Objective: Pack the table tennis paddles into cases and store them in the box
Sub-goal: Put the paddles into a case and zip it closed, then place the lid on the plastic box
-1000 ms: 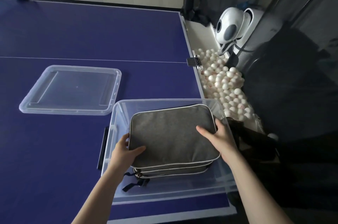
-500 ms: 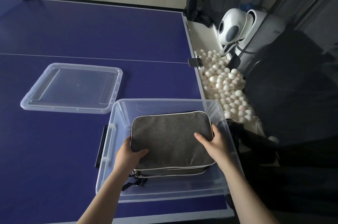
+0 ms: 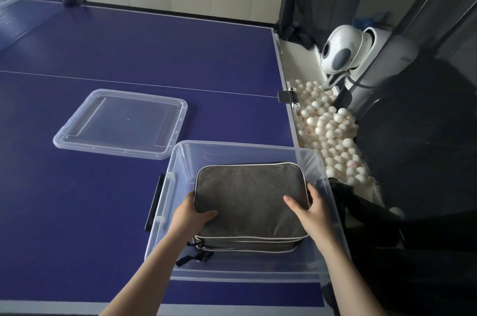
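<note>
A grey zipped paddle case (image 3: 247, 197) with white piping lies flat inside the clear plastic box (image 3: 240, 146), on top of another grey case (image 3: 245, 246) whose edge shows below it. My left hand (image 3: 192, 215) grips the top case's left edge, thumb on top. Gripping the right edge is my right hand (image 3: 308, 206), thumb on the fabric and fingers curled round the side. No paddle is visible.
The box's clear lid (image 3: 121, 123) lies on the blue table (image 3: 77, 212) to the left and behind. A black latch (image 3: 154, 202) sits on the box's left side. Beyond the table's right edge are several white balls (image 3: 330, 132), a white ball machine (image 3: 343, 49) and dark netting.
Both hands have lowered the grey case deeper into the box, down onto the case beneath. The view has tilted slightly.
</note>
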Demonstrator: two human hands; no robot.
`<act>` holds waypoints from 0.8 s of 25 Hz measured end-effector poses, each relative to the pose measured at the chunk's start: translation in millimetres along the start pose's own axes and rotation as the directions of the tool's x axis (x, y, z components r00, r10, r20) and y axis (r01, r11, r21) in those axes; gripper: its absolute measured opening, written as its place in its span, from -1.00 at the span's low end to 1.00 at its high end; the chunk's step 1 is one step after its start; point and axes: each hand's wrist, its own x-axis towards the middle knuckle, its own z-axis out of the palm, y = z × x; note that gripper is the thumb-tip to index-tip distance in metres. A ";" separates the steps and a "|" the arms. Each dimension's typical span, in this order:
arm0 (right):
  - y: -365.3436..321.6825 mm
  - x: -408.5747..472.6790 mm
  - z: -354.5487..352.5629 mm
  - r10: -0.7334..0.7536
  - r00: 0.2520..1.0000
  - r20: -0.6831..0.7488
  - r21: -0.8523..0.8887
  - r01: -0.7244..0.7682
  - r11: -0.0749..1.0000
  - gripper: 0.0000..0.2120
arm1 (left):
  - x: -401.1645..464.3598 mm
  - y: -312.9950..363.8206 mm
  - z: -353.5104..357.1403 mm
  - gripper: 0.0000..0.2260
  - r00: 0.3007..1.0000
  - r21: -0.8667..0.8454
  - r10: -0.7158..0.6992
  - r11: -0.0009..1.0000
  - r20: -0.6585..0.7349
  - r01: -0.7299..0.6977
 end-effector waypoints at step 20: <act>-138.7 -30.5 180.2 -0.362 0.932 -0.034 -0.246 0.343 0.907 -0.48 | 36.3 -77.8 -216.7 -0.41 0.925 0.144 0.280 0.957 -0.256 -0.250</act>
